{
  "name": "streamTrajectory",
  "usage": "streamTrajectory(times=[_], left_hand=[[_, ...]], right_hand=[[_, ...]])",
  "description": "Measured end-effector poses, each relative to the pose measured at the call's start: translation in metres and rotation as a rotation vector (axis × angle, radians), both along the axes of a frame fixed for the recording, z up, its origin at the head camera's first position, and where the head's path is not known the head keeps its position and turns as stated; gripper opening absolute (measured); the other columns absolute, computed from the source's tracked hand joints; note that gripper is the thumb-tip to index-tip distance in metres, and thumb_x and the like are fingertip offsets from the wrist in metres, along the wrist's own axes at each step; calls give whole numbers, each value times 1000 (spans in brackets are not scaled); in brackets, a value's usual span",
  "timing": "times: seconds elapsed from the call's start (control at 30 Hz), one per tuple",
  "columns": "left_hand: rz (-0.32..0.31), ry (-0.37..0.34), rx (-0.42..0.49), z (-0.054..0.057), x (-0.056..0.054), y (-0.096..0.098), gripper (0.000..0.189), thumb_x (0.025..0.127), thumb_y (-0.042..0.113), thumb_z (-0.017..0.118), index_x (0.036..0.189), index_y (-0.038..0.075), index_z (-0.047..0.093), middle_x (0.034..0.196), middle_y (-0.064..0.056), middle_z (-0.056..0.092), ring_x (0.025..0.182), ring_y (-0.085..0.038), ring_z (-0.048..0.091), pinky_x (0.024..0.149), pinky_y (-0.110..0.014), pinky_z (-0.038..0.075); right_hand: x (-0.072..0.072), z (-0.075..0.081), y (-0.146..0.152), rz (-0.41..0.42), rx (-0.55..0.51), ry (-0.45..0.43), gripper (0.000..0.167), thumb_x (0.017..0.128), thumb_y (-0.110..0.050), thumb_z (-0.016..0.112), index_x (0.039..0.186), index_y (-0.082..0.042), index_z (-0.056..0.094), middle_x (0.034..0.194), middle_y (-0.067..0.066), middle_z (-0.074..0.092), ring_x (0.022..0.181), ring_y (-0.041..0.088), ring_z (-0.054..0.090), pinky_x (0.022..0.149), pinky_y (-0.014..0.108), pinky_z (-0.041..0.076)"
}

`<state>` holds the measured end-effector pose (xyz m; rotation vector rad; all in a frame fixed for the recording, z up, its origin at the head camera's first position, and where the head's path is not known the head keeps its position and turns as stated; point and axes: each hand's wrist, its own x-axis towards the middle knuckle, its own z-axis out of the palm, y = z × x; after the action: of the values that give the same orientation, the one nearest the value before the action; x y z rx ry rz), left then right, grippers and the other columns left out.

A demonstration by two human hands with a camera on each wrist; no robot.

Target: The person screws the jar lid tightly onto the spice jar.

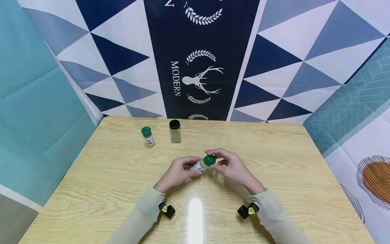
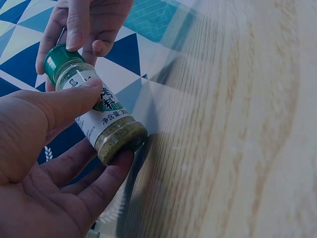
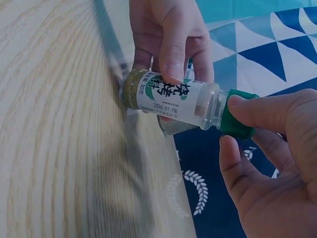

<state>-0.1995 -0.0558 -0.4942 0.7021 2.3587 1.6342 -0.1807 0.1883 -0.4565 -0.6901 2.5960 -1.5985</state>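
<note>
Between both hands is a small clear spice bottle (image 3: 173,99) with a white label, a green cap (image 3: 238,115) and greenish-brown seasoning at its base. It leans with the cap toward my right hand. My left hand (image 1: 180,172) grips the bottle's body, thumb across the label and fingers beneath, as the left wrist view shows. In the right wrist view, the thumb and fingers of my right hand (image 3: 277,153) pinch the green cap, which sits on the bottle's neck. The bottle is held close over the wooden table (image 1: 122,189).
Behind my left hand stand another green-capped spice bottle (image 1: 148,137) and a square clear jar with a black lid (image 1: 175,131). A patterned blue and white cloth (image 1: 201,44) hangs along the table's far edge.
</note>
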Motion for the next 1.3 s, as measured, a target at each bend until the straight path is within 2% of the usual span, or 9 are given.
streamTrajectory(times=[0.2, 0.5, 0.63, 0.8, 0.9, 1.1, 1.3], left_hand=[[-4, -3, -8, 2, 1, 0, 39, 91, 18, 81, 129, 14, 72, 125, -6, 72, 114, -22, 66, 95, -38, 59], [-4, 1, -7, 1, 1, 0, 40, 91, 19, 81, 129, 14, 72, 126, -6, 72, 114, -23, 67, 95, -37, 59], [-4, 3, 3, -1, 0, 0, 40, 91, 18, 81, 129, 13, 72, 126, -7, 72, 114, -24, 67, 96, -37, 59], [-2, 1, 1, -2, -2, 0, 42, 90, 19, 82, 130, 13, 71, 128, -6, 72, 114, -23, 67, 95, -33, 59], [-4, 4, -5, -1, -2, 0, 41, 91, 19, 81, 130, 13, 71, 128, -6, 72, 114, -22, 67, 94, -32, 59], [-4, -6, -17, -2, -2, 0, 41, 91, 19, 81, 130, 13, 71, 126, -3, 72, 113, -18, 67, 94, -31, 58], [-1, 0, -24, -2, -1, 0, 40, 91, 20, 81, 130, 14, 72, 126, -2, 73, 113, -18, 67, 94, -31, 58]], right_hand=[[1, -1, -1, -1, 13, -1, 42, 92, -4, 76, 131, -14, 68, 136, 7, 68, 111, 26, 67, 84, 26, 58], [0, -1, 0, -3, 20, -18, 42, 91, -4, 78, 131, -9, 66, 121, 7, 72, 100, 23, 69, 77, 27, 59], [-2, -3, 2, -3, 32, -7, 45, 89, -5, 79, 132, -8, 65, 123, 9, 70, 102, 23, 68, 78, 27, 58], [-3, -3, 3, -4, 35, -18, 52, 89, -8, 81, 137, -8, 61, 131, 11, 67, 112, 27, 66, 84, 28, 58], [-3, -2, 3, -12, 20, -16, 49, 91, -8, 79, 136, -7, 61, 131, 12, 67, 115, 28, 66, 87, 28, 58], [-1, 0, 2, -7, -16, -27, 38, 93, -4, 75, 129, -8, 67, 127, 10, 69, 108, 26, 68, 86, 29, 60], [0, 1, 1, -11, -21, -75, 40, 92, -4, 76, 131, -4, 65, 126, 12, 68, 108, 27, 70, 84, 27, 61]])
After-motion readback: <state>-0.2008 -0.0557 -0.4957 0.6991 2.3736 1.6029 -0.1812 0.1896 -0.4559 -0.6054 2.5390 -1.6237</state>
